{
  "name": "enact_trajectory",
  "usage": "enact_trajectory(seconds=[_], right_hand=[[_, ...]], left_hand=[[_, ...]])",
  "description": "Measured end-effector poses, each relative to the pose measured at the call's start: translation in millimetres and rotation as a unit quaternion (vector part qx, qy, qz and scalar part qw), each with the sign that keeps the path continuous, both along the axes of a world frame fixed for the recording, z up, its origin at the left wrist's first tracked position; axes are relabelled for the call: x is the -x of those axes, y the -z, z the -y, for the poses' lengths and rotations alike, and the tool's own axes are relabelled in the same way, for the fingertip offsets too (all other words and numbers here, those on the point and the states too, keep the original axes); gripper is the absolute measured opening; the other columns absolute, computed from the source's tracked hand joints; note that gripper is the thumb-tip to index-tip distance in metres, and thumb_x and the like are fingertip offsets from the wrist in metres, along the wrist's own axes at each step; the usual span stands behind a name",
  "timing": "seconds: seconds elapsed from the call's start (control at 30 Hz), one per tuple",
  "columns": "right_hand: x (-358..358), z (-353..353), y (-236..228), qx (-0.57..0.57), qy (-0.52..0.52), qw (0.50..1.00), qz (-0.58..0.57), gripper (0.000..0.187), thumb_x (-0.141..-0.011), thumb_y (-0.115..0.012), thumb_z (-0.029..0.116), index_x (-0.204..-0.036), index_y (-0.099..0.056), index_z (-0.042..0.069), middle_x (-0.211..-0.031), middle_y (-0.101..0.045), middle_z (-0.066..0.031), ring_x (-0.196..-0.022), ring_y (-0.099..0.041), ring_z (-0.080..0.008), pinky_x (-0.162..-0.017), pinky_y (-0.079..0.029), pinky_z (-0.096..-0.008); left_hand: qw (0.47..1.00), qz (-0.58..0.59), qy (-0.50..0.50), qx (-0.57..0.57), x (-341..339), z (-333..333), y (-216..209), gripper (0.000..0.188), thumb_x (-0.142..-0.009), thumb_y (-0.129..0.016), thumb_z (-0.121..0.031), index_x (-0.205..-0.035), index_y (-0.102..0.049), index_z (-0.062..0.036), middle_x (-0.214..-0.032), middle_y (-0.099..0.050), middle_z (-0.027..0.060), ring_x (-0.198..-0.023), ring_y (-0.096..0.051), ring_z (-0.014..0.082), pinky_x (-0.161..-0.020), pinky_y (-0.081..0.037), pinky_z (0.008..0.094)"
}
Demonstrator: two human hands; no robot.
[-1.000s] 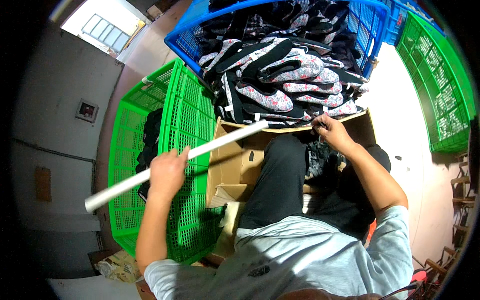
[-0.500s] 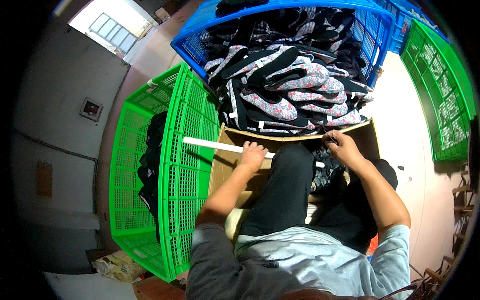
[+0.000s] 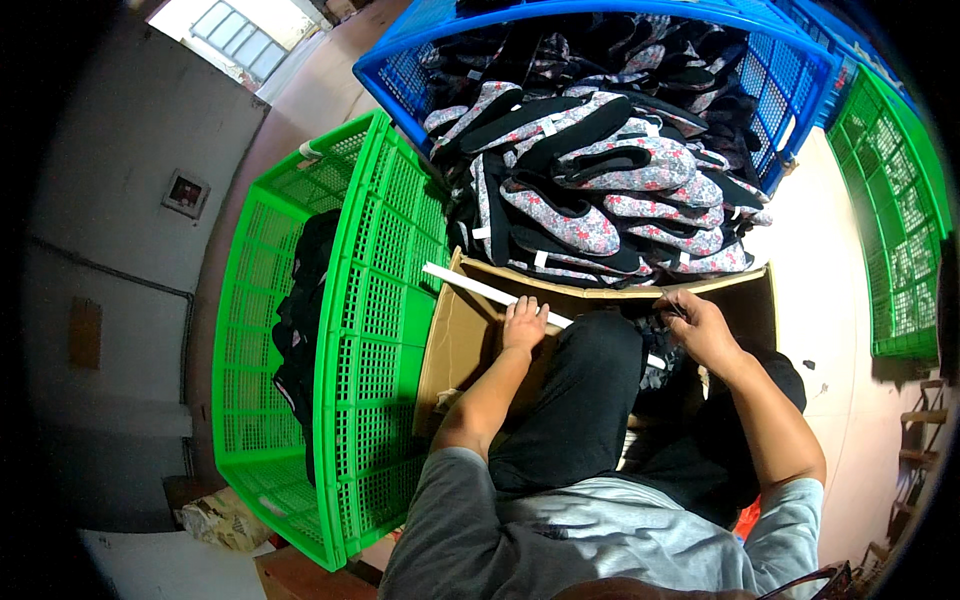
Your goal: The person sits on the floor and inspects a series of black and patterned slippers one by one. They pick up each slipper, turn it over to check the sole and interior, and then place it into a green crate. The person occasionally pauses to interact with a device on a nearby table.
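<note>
My left hand [image 3: 526,323] is closed around a white rod [image 3: 470,285]. The rod slants from beside the green crate down behind my raised knee; its other end [image 3: 655,362] shows past the knee. Above my lap, my right hand [image 3: 702,328] pinches a small, thin dark thing that I cannot make out. Dark scraps [image 3: 650,385] lie below it, between my legs. An open cardboard box [image 3: 440,375] surrounds that space. Just beyond its far edge are piled floral slippers [image 3: 565,215] with black linings.
A blue crate [image 3: 375,80] full of slippers stands ahead. To my left is a green crate [image 3: 385,330] with dark items inside; another green crate [image 3: 880,210] stands at the far right. Wooden stools [image 3: 925,415] are by the right edge.
The view has shifted a little. The white rod's left end has moved right and the rod now slants more steeply. My right hand stays above the box, still pinching.
</note>
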State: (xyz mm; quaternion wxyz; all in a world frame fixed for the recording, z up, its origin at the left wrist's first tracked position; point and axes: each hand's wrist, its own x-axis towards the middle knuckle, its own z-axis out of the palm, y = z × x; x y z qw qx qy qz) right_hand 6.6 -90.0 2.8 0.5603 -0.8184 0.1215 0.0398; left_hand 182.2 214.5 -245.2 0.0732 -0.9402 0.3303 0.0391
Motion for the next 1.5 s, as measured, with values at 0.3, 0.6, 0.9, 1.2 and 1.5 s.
enact_trajectory(seconds=[0.3,0.6,0.9,1.2,1.5], right_hand=[[-5.1,-9.3,-0.7,-0.015,-0.028,0.997,-0.066,0.022,-0.093,-0.057,0.001,-0.115,-0.060,0.002,-0.079,-0.056,-0.0008,-0.064,-0.048,-0.0070,-0.058,-0.043,-0.0241],[-6.4,-4.4,1.9,-0.054,-0.014,0.996,-0.065,0.020,-0.093,-0.058,0.003,-0.113,-0.062,0.002,-0.083,-0.061,-0.0033,-0.064,-0.052,-0.0084,-0.061,-0.047,-0.0252],[-10.6,-8.8,12.2,0.044,-0.061,0.997,-0.012,0.026,-0.090,-0.058,0.000,-0.115,-0.061,0.002,-0.089,-0.065,-0.0094,-0.080,-0.059,-0.0139,-0.075,-0.050,-0.0291],[-7.2,-3.7,6.1,-0.021,-0.029,0.998,0.047,0.024,-0.093,-0.057,0.011,-0.115,-0.058,0.001,-0.085,-0.063,-0.0130,-0.072,-0.064,-0.0216,-0.067,-0.051,-0.0337],[-12.4,1.9,-9.5,-0.058,-0.029,0.996,0.062,0.022,-0.096,-0.055,0.012,-0.115,-0.059,0.003,-0.083,-0.064,-0.0091,-0.069,-0.062,-0.0154,-0.064,-0.052,-0.0305]], left_hand=[[0.991,-0.066,-0.116,0.025,-3.0,33.4,-30.5,0.031,-0.086,-0.060,-0.021,-0.116,-0.060,-0.0134,-0.117,-0.052,0.0077,-0.118,-0.045,0.0274,-0.095,-0.039,0.0538],[0.996,-0.074,-0.012,0.057,-15.1,34.1,-15.9,0.017,-0.079,-0.064,-0.012,-0.094,-0.068,-0.0053,-0.107,-0.060,0.0122,-0.109,-0.052,0.0327,-0.091,-0.048,0.0457],[0.972,0.047,0.130,0.189,-12.3,25.8,-28.0,0.012,-0.082,-0.059,-0.011,-0.088,-0.069,-0.0119,-0.094,-0.064,0.0028,-0.093,-0.062,0.0239,-0.075,-0.054,0.0369],[0.904,-0.081,-0.013,0.420,-63.8,164.7,-204.0,0.046,-0.087,-0.058,-0.016,-0.133,-0.055,-0.0105,-0.088,-0.069,0.0167,-0.077,-0.066,0.0346,-0.071,-0.052,0.0426],[0.824,-0.114,-0.146,0.535,-174.5,188.7,-132.4,0.020,-0.082,-0.057,0.001,-0.102,-0.056,-0.0001,-0.068,-0.062,0.0086,-0.055,-0.062,0.0148,-0.049,-0.048,0.0279]])
